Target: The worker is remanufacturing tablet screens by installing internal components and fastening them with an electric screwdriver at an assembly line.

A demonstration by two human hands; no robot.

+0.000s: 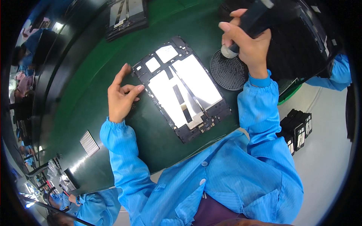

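A tablet body (203, 81) with its inside showing lies tilted on the green work mat. It has a black frame, bright silvery plates and dark ribbon cables. My left hand (121, 94) is at its left edge, thumb and index finger apart, with the index fingertip close to the upper left corner. In my right hand (250, 47) is a thick black cylindrical tool (253, 18), gripped around its body. The tool's pale rounded tip points down over the upper edge of a round black dish (228, 73) with a grid-like surface. Whether the tip touches the dish, I cannot tell.
Stacked tablet bodies (126, 19) stand at the far edge, and more dark ones (298, 41) at the right. A striped metallic strip (89, 143) lies on the mat (124, 158). Further stacked units (299, 132) are low on the right. Other people's blue sleeves (98, 205) show at the sides.
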